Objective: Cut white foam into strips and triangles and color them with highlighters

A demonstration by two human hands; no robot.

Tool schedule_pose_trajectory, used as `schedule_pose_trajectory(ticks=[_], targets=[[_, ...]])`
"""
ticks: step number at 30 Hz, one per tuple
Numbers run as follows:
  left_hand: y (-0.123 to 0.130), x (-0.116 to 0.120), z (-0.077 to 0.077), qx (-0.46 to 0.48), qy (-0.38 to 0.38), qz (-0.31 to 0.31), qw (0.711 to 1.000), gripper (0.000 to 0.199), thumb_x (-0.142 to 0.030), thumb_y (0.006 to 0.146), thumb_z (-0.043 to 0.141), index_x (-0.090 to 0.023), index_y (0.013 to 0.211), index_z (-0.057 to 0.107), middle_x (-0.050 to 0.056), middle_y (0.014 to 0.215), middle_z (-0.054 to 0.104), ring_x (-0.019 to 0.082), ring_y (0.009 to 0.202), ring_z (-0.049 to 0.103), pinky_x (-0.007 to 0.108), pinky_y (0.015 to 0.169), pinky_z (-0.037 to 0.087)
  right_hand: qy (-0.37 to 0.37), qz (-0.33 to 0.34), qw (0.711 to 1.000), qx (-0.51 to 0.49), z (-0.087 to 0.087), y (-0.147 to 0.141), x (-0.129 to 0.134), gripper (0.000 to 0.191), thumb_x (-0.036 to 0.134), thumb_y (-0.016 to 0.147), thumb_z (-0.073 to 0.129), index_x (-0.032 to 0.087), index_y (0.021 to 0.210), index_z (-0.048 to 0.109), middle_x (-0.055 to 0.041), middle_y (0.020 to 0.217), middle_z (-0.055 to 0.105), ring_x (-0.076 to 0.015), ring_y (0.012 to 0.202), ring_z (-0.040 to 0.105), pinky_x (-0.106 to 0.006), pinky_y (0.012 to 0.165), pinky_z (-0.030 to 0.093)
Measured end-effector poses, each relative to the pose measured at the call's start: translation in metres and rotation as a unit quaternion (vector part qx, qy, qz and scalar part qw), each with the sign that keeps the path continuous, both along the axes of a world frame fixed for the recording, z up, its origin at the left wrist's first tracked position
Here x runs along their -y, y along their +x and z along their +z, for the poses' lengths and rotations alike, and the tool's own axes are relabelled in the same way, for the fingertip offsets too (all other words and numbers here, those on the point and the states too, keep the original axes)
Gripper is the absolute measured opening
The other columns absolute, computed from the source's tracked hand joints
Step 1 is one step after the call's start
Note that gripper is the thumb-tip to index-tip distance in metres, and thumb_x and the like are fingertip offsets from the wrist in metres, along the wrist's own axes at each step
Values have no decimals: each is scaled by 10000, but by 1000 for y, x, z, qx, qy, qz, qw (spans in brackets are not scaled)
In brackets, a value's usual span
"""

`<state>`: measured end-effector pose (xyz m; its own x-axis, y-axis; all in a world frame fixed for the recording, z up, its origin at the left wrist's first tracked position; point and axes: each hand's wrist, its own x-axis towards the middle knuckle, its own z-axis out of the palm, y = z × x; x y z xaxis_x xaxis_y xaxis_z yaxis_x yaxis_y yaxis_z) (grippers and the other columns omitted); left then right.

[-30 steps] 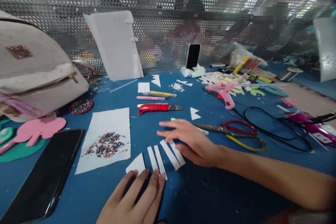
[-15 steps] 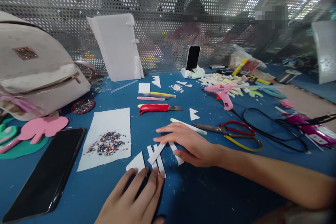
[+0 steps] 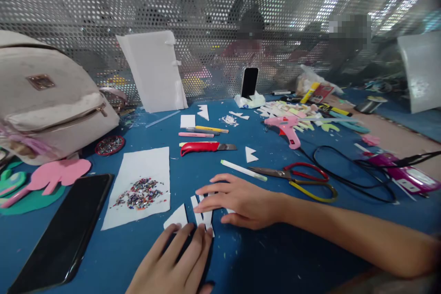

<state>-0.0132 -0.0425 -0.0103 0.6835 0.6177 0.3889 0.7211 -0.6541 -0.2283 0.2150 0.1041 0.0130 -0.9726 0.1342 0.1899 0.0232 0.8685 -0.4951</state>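
Note:
My left hand [image 3: 175, 257] lies at the bottom centre, fingers apart, its fingertips on the lower ends of a white angular piece [image 3: 177, 217] and some narrow white strips [image 3: 195, 206]. To its right, my right hand [image 3: 241, 200] rests palm down over the strips with its fingers spread; part of the strips is hidden under it. A white marker with a green end [image 3: 243, 170] lies just beyond the right hand, beside scissors [image 3: 272, 172] with red and yellow handles. A red utility knife [image 3: 203, 147] with its blade out lies farther back.
Sparkly bits lie on a white sheet [image 3: 156, 161] at left, beside a black phone [image 3: 65, 229], a pink cutout [image 3: 60, 172] and a pale backpack [image 3: 51, 101]. A pink glue gun [image 3: 287, 128] with looping cable and foam scraps are at right. A small phone [image 3: 249, 83] stands behind.
My right hand has shifted left over the strips, covering more of them. The slanted strip in its fingers is now mostly hidden. My left hand is nearly unchanged; the view has tilted slightly.

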Motion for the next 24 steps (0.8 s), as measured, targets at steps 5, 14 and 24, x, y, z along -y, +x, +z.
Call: schedule_pose_trajectory(ticks=[5, 14, 24], targets=[[-1, -2, 1, -8, 6, -7, 1000, 440, -416, 1111, 325, -197, 1278, 669, -26, 1183, 729, 207, 1042, 601, 380, 955, 378, 18, -127, 992, 15, -2, -1, 0, 634, 458, 1052, 456, 136, 1576, 300, -174, 1618, 354, -252, 1551, 199, -488, 1240, 167], [-6, -3, -5, -33, 10, -18, 999, 417, -441, 1091, 383, -202, 1313, 644, -20, 1227, 699, 208, 1114, 570, 359, 1029, 362, 16, -94, 995, 7, -2, 0, 0, 617, 478, 1069, 414, 112, 1558, 329, -163, 1602, 389, -241, 1548, 205, -458, 1233, 179], [8, 3, -18, 99, -22, 36, 994, 451, -478, 1098, 352, -216, 1177, 710, -32, 1108, 741, 171, 1097, 589, 335, 1254, 127, 23, -100, 995, 1, -5, -2, 0, 612, 477, 1060, 439, 124, 1551, 339, -157, 1594, 404, -238, 1550, 193, -468, 1233, 198]])
